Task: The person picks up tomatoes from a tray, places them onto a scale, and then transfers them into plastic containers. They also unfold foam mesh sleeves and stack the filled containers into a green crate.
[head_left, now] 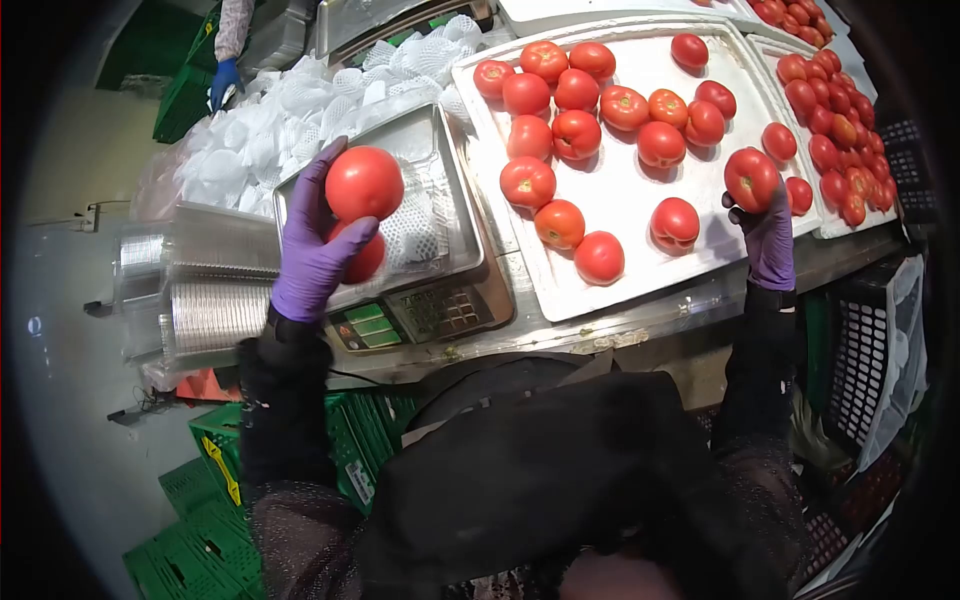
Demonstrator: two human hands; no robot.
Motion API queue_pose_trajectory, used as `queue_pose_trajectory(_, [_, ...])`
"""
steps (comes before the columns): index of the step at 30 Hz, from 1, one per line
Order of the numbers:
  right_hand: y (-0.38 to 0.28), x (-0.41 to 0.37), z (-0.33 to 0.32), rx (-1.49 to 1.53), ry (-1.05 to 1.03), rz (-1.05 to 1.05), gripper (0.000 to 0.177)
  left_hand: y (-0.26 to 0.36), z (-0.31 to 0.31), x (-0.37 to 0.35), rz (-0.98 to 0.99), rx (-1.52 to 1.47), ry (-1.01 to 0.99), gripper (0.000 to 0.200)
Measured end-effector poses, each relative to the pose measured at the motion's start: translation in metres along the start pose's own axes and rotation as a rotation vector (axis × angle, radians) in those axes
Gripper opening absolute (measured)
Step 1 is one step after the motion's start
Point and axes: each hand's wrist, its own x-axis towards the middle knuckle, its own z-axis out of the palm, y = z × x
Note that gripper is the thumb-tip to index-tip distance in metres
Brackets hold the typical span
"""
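My left hand (pixel 312 235), in a purple glove, is closed around a red tomato (pixel 364 184) above the metal pan (pixel 462 225) of a weighing scale. A second tomato (pixel 366 260) shows just below my left thumb, partly hidden by it. In the pan lies a clear plastic tray with white foam netting (pixel 408 225). On the other side, my right hand (pixel 768 240), gloved the same way, grips a tomato (pixel 751 180) over the right part of a white foam tray (pixel 640 225). Several loose tomatoes (pixel 577 134) are spread across that tray.
White foam nets (pixel 290 120) are heaped behind the scale. Stacked clear plastic trays (pixel 215 310) stand at the left. Another foam tray of tomatoes (pixel 845 150) is at far right. Green crates (pixel 205 545) sit low on the left. A co-worker's blue-gloved hand (pixel 224 82) is at upper left.
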Motion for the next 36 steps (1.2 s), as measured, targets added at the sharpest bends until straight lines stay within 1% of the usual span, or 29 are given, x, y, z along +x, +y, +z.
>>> queue_pose_trajectory(1, [-0.003,-0.007,0.013,-0.006,0.01,-0.009,0.048,-0.004,-0.013,0.005,0.112,0.134,-0.056,0.078])
queue_pose_trajectory(2, [-0.005,-0.014,0.034,-0.259,-0.019,-0.047,0.05,-0.003,-0.027,0.012,0.202,0.41,-0.217,0.075])
queue_pose_trajectory(3, [-0.007,-0.021,0.061,-0.514,-0.048,-0.085,0.052,0.008,-0.029,0.02,0.417,0.888,-0.334,0.074])
queue_pose_trajectory(4, [-0.01,-0.037,0.108,-0.533,-0.022,-0.169,0.052,0.001,-0.031,0.024,0.463,0.991,-0.441,0.073])
queue_pose_trajectory(5, [-0.005,-0.039,0.121,-0.581,-0.125,-0.179,0.052,-0.011,-0.034,0.028,0.511,1.095,-0.546,0.073])
queue_pose_trajectory(6, [-0.001,-0.042,0.138,-0.552,-0.237,-0.15,0.054,-0.022,-0.034,0.03,0.576,1.165,-0.585,0.072])
queue_pose_trajectory(7, [0.005,-0.053,0.161,-0.606,-0.251,-0.155,0.057,-0.03,-0.034,0.03,0.56,1.209,-0.614,0.074])
queue_pose_trajectory(8, [0.012,-0.063,0.185,-0.672,-0.285,-0.194,0.061,-0.046,-0.036,0.031,0.585,1.199,-0.573,0.073])
queue_pose_trajectory(10, [0.025,-0.075,0.22,-0.586,-0.477,-0.203,0.067,-0.059,-0.04,0.032,0.62,1.179,-0.527,0.073])
queue_pose_trajectory(11, [0.036,-0.074,0.231,-0.616,-0.556,-0.304,0.067,-0.059,-0.041,0.031,0.743,1.239,-0.339,0.073])
queue_pose_trajectory(12, [0.042,-0.077,0.244,-0.704,-0.572,-0.381,0.068,-0.059,-0.043,0.029,0.857,1.289,-0.148,0.073])
queue_pose_trajectory(13, [0.047,-0.08,0.257,-0.791,-0.592,-0.454,0.069,-0.061,-0.046,0.029,0.858,1.279,-0.145,0.073])
queue_pose_trajectory(15, [0.06,-0.079,0.28,-0.951,-0.647,-0.606,0.071,-0.064,-0.054,0.035,0.381,1.148,-0.417,0.059])
queue_pose_trajectory(16, [0.072,-0.076,0.291,-0.985,-0.672,-0.717,0.073,-0.068,-0.058,0.039,0.38,1.143,-0.413,0.059])
queue_pose_trajectory(17, [0.077,-0.077,0.305,-1.005,-0.716,-0.782,0.068,-0.072,-0.061,0.044,0.379,1.137,-0.452,0.058])
queue_pose_trajectory(19, [0.099,-0.066,0.326,-1.184,-0.822,-0.987,0.066,-0.077,-0.065,0.049,0.383,1.124,-0.526,0.058])
queue_pose_trajectory(20, [0.112,-0.065,0.333,-1.19,-0.824,-0.991,0.066,-0.073,-0.066,0.048,0.388,1.052,-0.528,0.064])
queue_pose_trajectory(22, [0.139,-0.06,0.338,-1.431,-0.842,-1.098,0.057,-0.078,-0.069,0.051,0.378,1.029,-0.54,0.066])
queue_pose_trajectory(23, [0.146,-0.057,0.338,-1.492,-0.87,-1.067,0.05,-0.081,-0.07,0.053,0.361,1.005,-0.56,0.068])
queue_pose_trajectory(25, [0.151,-0.057,0.327,-1.605,-0.753,-1.131,0.048,-0.087,-0.073,0.054,0.374,1.04,-0.547,0.067])
queue_pose_trajectory(27, [0.141,-0.056,0.32,-1.614,-0.709,-1.237,0.048,-0.12,-0.084,0.055,0.6,0.591,-0.108,0.059])
queue_pose_trajectory(28, [0.128,-0.063,0.318,-1.551,-0.667,-1.157,0.048,-0.134,-0.093,0.058,0.525,0.594,0.16,0.055])
queue_pose_trajectory(29, [0.118,-0.065,0.312,-1.526,-0.593,-1.042,0.05,-0.132,-0.101,0.059,0.529,0.594,0.155,0.055])
queue_pose_trajectory(31, [0.12,-0.065,0.294,-1.212,-0.315,-0.858,0.044,-0.126,-0.111,0.054,-0.212,-0.237,0.432,0.05])
queue_pose_trajectory(32, [0.12,-0.064,0.283,-1.127,-0.272,-0.778,0.04,-0.124,-0.114,0.051,-0.369,-0.378,0.352,0.055])
queue_pose_trajectory(33, [0.12,-0.061,0.276,-1.04,-0.229,-0.703,0.037,-0.122,-0.114,0.046,-0.37,-0.378,0.358,0.055])
queue_pose_trajectory(34, [0.123,-0.061,0.271,-0.817,-0.238,-0.55,0.03,-0.119,-0.115,0.041,-0.361,-0.568,0.311,0.057])
queue_pose_trajectory(35, [0.128,-0.061,0.27,-0.688,-0.203,-0.514,0.03,-0.117,-0.115,0.037,-0.353,-0.757,0.259,0.059])
queue_pose_trajectory(36, [0.128,-0.064,0.265,-0.63,-0.204,-0.353,0.031,-0.116,-0.122,0.034,-0.273,-0.692,0.241,0.06])
